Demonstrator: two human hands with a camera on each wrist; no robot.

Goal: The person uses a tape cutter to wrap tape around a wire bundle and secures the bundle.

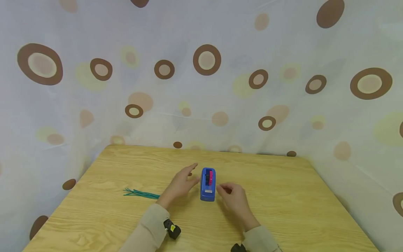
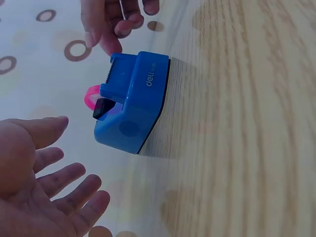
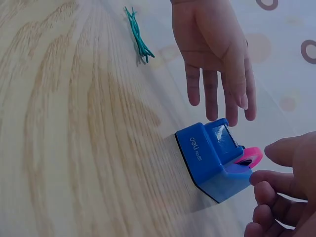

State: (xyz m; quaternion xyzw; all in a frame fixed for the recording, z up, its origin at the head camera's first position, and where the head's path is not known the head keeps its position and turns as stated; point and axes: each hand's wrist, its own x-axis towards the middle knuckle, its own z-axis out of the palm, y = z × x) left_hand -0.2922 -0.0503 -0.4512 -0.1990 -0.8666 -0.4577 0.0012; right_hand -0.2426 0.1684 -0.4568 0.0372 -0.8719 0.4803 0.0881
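Observation:
A blue tape dispenser (image 1: 207,194) with a pink roll core (image 3: 253,156) and a toothed cutter stands upright on the wooden table, between the two hands. To its left is my left hand (image 1: 181,182), fingers spread and relaxed, the palm facing the dispenser's side; nothing is in it. My right hand (image 1: 234,199) is at the other side, its fingers loosely bent and a gap between thumb and forefinger. In the right wrist view, that hand's fingertips (image 3: 261,177) are right by the dispenser's rear end. No tape shows in either hand.
A loose bundle of thin green strands (image 1: 141,193) lies on the table (image 1: 283,196) left of the left hand, partly hidden by that wrist. Behind the table's far edge hangs a pale cloth (image 1: 233,31) with brown ovals and rings, which also covers both sides.

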